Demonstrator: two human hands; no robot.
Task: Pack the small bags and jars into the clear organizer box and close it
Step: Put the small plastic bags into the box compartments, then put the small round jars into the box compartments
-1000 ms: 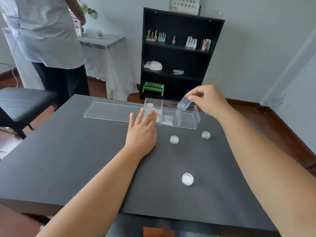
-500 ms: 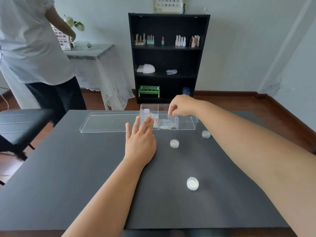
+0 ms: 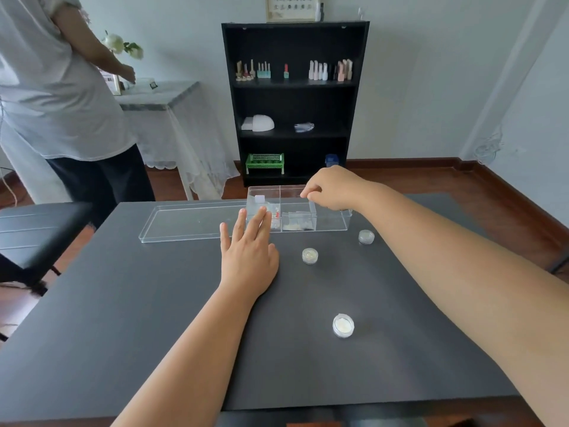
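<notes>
The clear organizer box (image 3: 331, 224) stands open at the far side of the dark table, with small bags lying in its left and middle compartments. Its clear lid (image 3: 191, 222) lies flat to the left of it. My right hand (image 3: 334, 188) hovers over the box's middle, thumb and finger pinched on a small clear bag (image 3: 311, 205) that hangs into the box. My left hand (image 3: 249, 254) rests flat on the table with its fingers spread and the fingertips against the box's front wall. Three small round jars sit on the table: one (image 3: 309, 256) near the box, one (image 3: 366, 237) to the right, one (image 3: 343, 325) closer to me.
A person in a white shirt (image 3: 61, 97) stands at the back left by a white-draped side table (image 3: 160, 97). A black chair (image 3: 37, 229) is left of the table. A black shelf unit (image 3: 294, 103) with small bottles stands behind the table.
My right hand has come down from above the box's right end and carried the small bag into the box. My left hand has stayed flat by the box. The view has tilted up.
</notes>
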